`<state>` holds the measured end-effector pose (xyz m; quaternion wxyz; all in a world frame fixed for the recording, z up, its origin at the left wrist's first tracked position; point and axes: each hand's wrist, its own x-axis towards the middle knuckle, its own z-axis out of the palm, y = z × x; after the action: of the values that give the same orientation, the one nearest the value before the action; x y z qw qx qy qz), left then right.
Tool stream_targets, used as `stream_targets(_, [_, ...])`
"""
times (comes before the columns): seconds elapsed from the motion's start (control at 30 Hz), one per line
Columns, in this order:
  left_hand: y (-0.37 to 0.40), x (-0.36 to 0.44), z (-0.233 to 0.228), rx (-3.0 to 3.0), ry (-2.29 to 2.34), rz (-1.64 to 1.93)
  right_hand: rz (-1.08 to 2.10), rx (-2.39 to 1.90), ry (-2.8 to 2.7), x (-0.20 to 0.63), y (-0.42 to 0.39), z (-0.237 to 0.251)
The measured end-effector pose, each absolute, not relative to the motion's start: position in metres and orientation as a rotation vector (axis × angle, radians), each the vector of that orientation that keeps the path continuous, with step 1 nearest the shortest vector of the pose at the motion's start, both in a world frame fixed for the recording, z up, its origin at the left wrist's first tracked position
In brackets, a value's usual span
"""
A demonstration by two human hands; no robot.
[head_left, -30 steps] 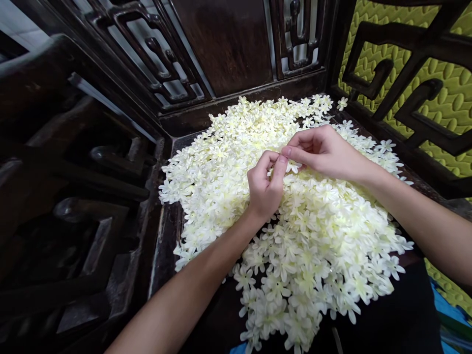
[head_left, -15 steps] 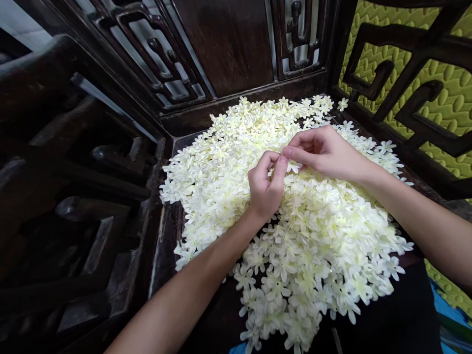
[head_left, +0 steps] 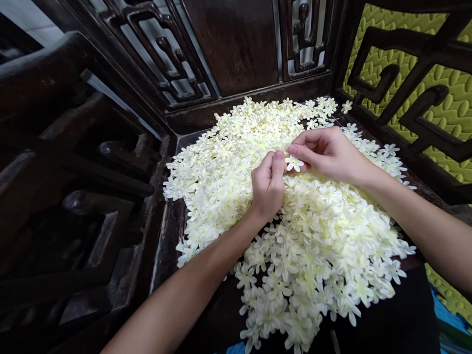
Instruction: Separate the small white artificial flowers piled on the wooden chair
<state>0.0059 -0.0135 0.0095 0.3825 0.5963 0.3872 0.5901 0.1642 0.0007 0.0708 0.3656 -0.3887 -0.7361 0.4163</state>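
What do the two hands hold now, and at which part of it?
The right hand and left hand pinch one small white flower between their fingertips, at its petal edges, above the flower pile.

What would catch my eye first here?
A big heap of pale cream fabric flowers covers the dark carved wooden seat. Above its middle, the left hand and right hand pinch one small cream flower. A quilted yellow-green wall shows at right.

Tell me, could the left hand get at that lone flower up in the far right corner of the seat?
Probably not easily. The lone flower lies beyond the right hand, which sits between it and the left hand, both pinching a small flower.
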Motion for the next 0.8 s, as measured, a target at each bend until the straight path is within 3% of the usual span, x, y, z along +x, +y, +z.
stream_targets(0.8, [-0.013, 0.0047, 0.0081, 1.566, 0.945, 1.46, 1.059, -0.89, -1.86, 0.163, 0.0015, 0.0656])
